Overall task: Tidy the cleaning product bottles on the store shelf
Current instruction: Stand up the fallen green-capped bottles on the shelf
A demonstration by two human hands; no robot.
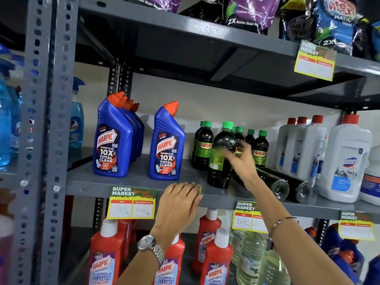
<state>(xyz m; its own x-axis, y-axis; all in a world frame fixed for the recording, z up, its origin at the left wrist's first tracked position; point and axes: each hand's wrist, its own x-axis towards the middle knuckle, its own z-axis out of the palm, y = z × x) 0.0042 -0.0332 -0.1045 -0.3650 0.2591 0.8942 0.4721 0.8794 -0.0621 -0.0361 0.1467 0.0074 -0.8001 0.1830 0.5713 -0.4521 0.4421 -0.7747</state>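
On the grey middle shelf a large dark bottle with a green cap stands upright near the front edge. My right hand is at its right side, fingers spread and blurred, holding nothing. Just right of it, two dark bottles lie on their sides. Small green-capped Sunny bottles stand behind. Blue Harpic bottles stand to the left, and white bottles with red caps to the right. My left hand, with a wristwatch, rests on the shelf's front lip.
Below are red Harpic bottles and clear liquid bottles. Detergent pouches fill the top shelf. Yellow price tags hang from the shelf lips. A perforated steel post stands at left, with blue spray bottles beyond it.
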